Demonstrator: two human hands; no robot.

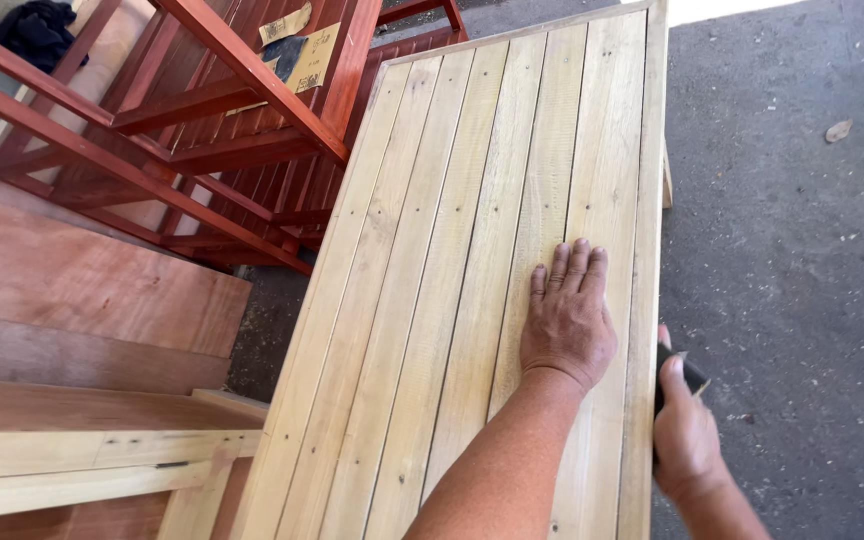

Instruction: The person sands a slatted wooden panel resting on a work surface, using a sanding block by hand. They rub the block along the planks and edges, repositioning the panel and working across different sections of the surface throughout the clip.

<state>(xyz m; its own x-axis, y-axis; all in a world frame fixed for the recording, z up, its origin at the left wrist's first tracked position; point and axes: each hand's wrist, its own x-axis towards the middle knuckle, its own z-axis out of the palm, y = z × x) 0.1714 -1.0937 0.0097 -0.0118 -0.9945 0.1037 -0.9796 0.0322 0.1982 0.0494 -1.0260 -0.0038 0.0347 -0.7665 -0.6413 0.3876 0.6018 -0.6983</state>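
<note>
- The left hand (pixel 567 325) lies flat, fingers spread and released, on the pale slatted wooden panel (pixel 452 300), near its right edge.
- The right hand (pixel 684 430) has its grip clenched on a small dark sanding block (pixel 692 372), pressed against the panel's right edge strip, just beside the left wrist.
- The panel's long axis runs away from the person; the right hand is nearer that edge.
- A tan cardboard tag (pixel 314 55) hangs on the red-stained wooden frame (pixel 202 130), upper left.
</note>
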